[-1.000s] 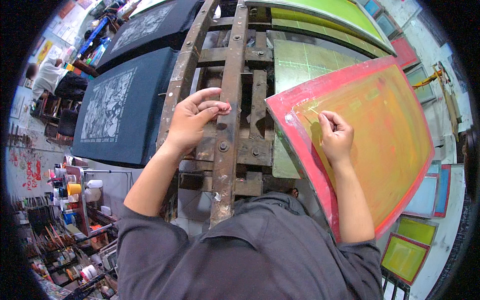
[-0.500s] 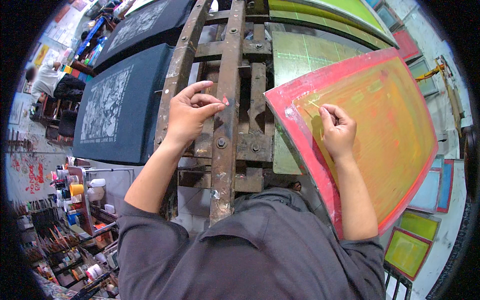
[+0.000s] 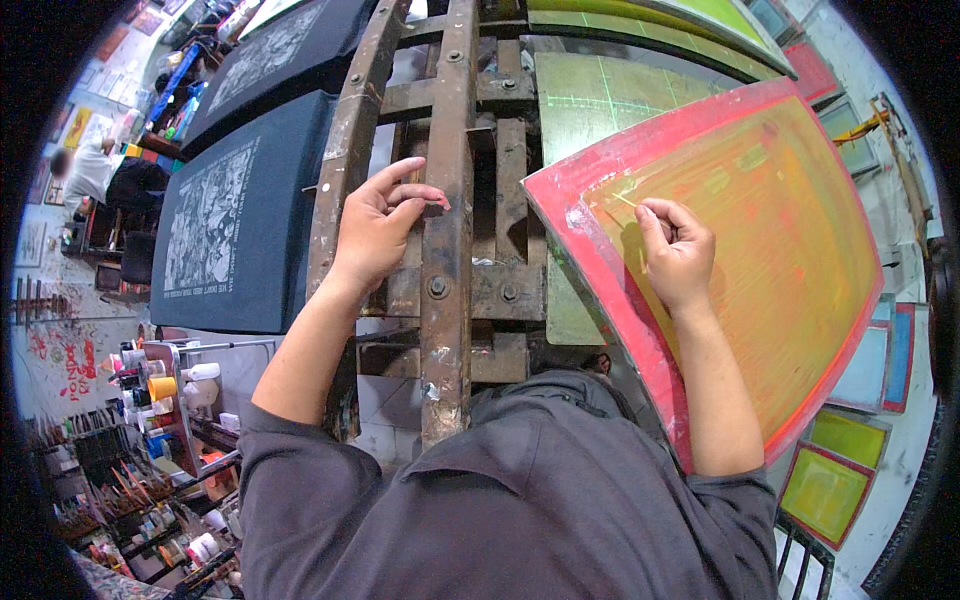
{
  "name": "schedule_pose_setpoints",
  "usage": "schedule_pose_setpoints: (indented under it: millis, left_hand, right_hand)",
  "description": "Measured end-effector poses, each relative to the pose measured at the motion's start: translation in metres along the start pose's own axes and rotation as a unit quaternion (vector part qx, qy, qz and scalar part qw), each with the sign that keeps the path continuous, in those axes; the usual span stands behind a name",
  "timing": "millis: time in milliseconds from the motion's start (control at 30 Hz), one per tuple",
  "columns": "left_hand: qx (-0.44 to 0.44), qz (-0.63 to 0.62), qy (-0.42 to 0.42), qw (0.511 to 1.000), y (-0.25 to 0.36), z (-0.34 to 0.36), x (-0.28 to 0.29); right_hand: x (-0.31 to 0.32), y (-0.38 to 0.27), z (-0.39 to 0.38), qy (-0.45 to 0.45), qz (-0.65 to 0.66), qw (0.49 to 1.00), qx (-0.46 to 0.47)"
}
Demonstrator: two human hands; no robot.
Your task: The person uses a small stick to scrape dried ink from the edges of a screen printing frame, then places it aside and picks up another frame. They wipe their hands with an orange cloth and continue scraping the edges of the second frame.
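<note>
My left hand [image 3: 375,230] is over the rusty metal beams, index finger stretched out. A small red scrap [image 3: 444,203] shows at the tip of a bent finger, with the thumb pressed in below that finger. My right hand [image 3: 680,250] is closed on a thin pale stick [image 3: 622,197], whose end pokes out past the thumb to the left. Beneath that hand, a printing screen [image 3: 790,230] with a pink-red border and a yellow-orange stained mesh stands tilted. The stick's end is over the mesh's upper left corner; whether it touches cannot be made out.
Rusty beams [image 3: 447,250] with bolts run up the middle. Dark printed shirts [image 3: 250,220] lie on boards at left. A greenish board [image 3: 580,110] sits behind the screen. Lower left stands a rack of bottles [image 3: 160,385]; more screens [image 3: 825,490] lean at right. A person [image 3: 95,170] is far left.
My left thumb has drawn back from the fingertip where the red scrap shows. My right hand stays nearly in place with the stick. The whole view has shifted slightly.
</note>
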State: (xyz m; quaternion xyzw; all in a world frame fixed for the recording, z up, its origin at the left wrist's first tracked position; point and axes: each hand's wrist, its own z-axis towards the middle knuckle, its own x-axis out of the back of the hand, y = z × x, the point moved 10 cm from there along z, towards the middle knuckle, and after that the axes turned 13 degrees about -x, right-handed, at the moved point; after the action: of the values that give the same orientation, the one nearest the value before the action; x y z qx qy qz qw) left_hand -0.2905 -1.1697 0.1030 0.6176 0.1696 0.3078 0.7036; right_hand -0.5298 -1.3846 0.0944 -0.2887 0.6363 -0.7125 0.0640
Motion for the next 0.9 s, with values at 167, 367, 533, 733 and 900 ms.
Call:
schedule_pose_setpoints:
  millis: [167,367,533,733,900]
  left_hand:
    - [-0.078,0.134,-0.024,0.988,0.010,-0.002,-0.001]
    - [-0.300,0.587,-0.124,0.741,0.048,-0.026,-0.035]
    - [-0.297,0.547,-0.130,0.771,0.046,-0.030,-0.032]
    - [-0.202,0.267,-0.083,0.939,0.032,-0.023,0.000]
    - [-0.200,0.460,-0.149,0.852,0.039,-0.030,-0.024]
  right_hand:
    - [0.001,-0.004,-0.002,0.006,0.006,1.000,0.017]
    - [0.000,0.000,0.001,0.000,-0.012,1.000,0.008]
    - [0.000,-0.005,-0.001,0.008,0.010,1.000,0.025]
    - [-0.001,0.000,0.002,0.003,-0.008,1.000,0.015]
    - [0.000,-0.004,0.000,0.008,-0.004,1.000,0.024]
